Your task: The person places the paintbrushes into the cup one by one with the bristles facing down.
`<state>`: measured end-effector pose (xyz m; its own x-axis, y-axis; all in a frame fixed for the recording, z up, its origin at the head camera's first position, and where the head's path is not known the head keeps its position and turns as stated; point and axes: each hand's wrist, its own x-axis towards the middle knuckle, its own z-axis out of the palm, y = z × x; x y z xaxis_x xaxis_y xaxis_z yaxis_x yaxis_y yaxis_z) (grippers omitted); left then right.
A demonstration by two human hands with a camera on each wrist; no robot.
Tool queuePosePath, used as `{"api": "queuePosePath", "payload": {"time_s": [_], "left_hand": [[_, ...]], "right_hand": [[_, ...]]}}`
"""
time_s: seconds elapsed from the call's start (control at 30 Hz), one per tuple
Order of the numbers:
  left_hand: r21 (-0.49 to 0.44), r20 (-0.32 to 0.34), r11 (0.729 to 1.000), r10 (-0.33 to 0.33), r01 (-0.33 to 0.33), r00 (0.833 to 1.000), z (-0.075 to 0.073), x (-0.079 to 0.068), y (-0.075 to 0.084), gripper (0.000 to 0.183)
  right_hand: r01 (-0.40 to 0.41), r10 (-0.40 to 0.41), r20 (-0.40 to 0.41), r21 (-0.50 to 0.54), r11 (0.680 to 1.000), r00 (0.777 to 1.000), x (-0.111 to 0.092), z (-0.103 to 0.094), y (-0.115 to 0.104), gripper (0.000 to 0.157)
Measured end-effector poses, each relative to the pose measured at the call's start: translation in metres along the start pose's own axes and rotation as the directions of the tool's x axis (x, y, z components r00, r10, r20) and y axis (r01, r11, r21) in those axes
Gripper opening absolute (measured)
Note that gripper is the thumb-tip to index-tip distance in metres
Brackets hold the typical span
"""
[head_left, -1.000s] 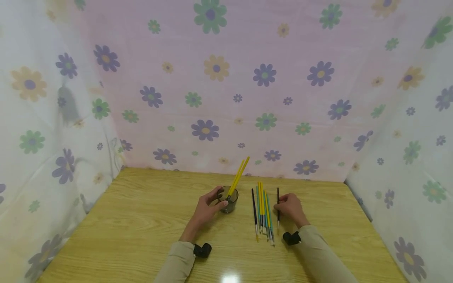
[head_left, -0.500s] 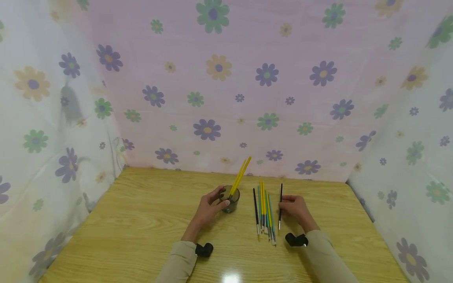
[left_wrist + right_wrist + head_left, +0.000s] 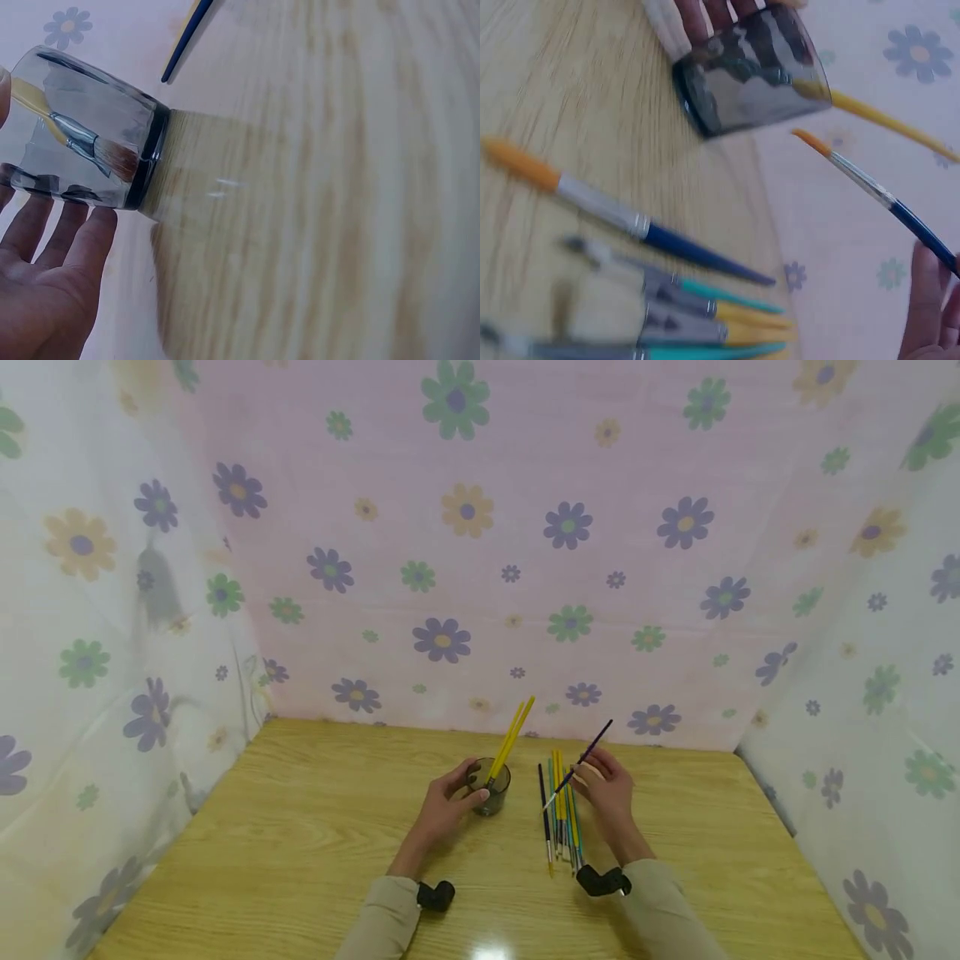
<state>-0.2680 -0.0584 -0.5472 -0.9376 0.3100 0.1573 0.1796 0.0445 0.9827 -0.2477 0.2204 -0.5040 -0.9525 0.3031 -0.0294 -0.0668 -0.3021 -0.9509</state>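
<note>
My left hand grips a smoky see-through glass from its left side, fingers and thumb around it. Inside lean two yellow-handled paintbrushes, bristles down at the bottom. My right hand pinches a dark blue paintbrush by its handle, held up at a slant. Its orange bristles point down and left, toward the glass. Below that brush lies a row of paintbrushes with yellow and teal handles, and a second dark blue paintbrush sits at the row's left edge.
Everything stands on a wood-grain table. Flower-printed cloth rises behind the table and at both sides. A small black wrist camera on the right sleeve overlaps the lower ends of the brush row.
My right hand has lifted the dark blue paintbrush off the table's right side and brought it left over the row, tilting it. My left hand stays at the glass.
</note>
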Motion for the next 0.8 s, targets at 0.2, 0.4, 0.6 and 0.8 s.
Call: {"api": "queuePosePath", "payload": {"time_s": [0.2, 0.4, 0.6, 0.8], "left_hand": [[-0.003, -0.013, 1.0, 0.007, -0.007, 1.0, -0.001, 0.001, -0.003, 0.067], [-0.012, 0.005, 1.0, 0.024, -0.023, 1.0, 0.001, 0.001, -0.004, 0.068], [-0.006, -0.002, 0.999, 0.042, -0.042, 0.999, 0.001, 0.0, -0.002, 0.067], [-0.002, -0.008, 0.998, 0.058, -0.058, 0.998, 0.0, 0.001, -0.002, 0.067]], "right_hand": [[0.151, -0.15, -0.016, 0.092, 0.984, 0.989, 0.002, 0.032, 0.0, 0.033], [0.233, -0.227, -0.061, 0.143, 0.962, 0.972, 0.004, 0.052, 0.002, 0.036], [0.242, -0.238, -0.047, 0.161, 0.957, 0.97, 0.002, 0.069, 0.003, 0.035], [0.237, -0.236, -0.024, 0.16, 0.958, 0.971, 0.006, 0.079, 0.01, 0.035]]}}
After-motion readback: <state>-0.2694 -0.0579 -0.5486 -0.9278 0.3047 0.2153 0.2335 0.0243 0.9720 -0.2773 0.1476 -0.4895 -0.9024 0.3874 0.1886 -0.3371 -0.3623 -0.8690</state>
